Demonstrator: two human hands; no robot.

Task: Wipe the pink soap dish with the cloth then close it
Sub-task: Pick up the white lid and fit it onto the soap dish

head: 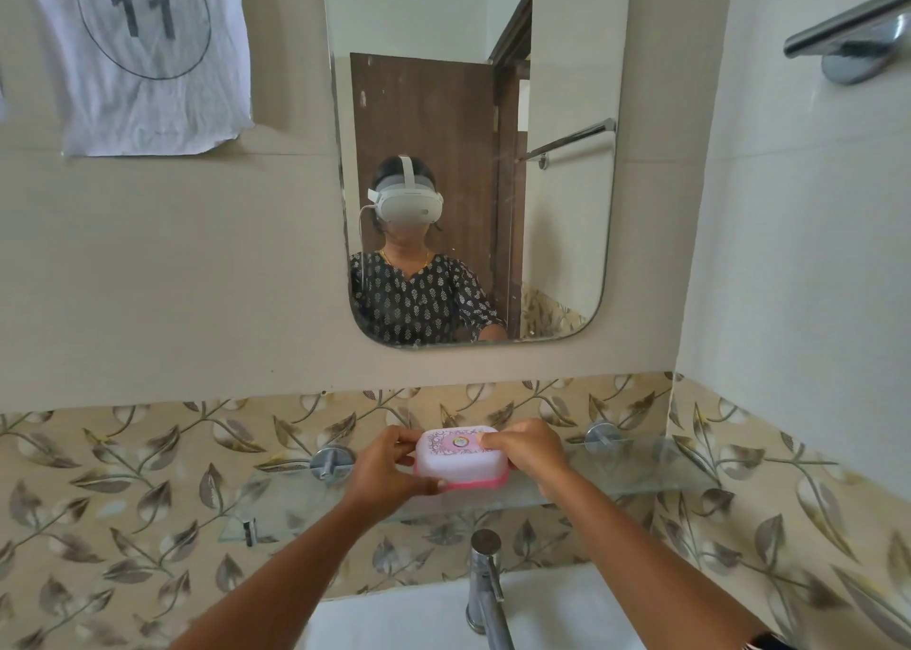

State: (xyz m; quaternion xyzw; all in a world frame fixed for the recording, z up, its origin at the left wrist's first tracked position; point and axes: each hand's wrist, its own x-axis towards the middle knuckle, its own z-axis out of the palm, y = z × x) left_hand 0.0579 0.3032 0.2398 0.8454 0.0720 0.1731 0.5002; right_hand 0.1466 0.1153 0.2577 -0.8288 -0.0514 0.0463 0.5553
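Both hands grip one pink soap dish [461, 458], held just above the front of the single glass shelf [641, 477]. On the dish's left end, the left hand [382, 467] is curled with its thumb up by the lid's edge and its fingers [436, 487] tucked beneath the pink base. Closing on the dish's right end, the right hand [530, 450] has its fingers bent over the top edge of the lid and its palm against the side. The dish is shut: one whitish lid with a pink patterned panel sits down on the pink base, whose rim shows as a band along the lower front edge. I cannot tell whether the base touches the shelf or hangs slightly above it.

Two round chrome brackets fix the shelf to the leaf-patterned tile, one [331, 461] left of the dish and one [602, 436] right of it. Directly below the dish stands one chrome tap [485, 585] over the white basin [394, 620]. Above the dish hangs one mirror [567, 107], reflecting a person in a white headset and a dark printed top. Up and left of the dish, one white cloth [143, 58] marked with a circled 11 hangs on the wall. Up and right of the dish, one chrome towel bar [848, 28] juts from the side wall.
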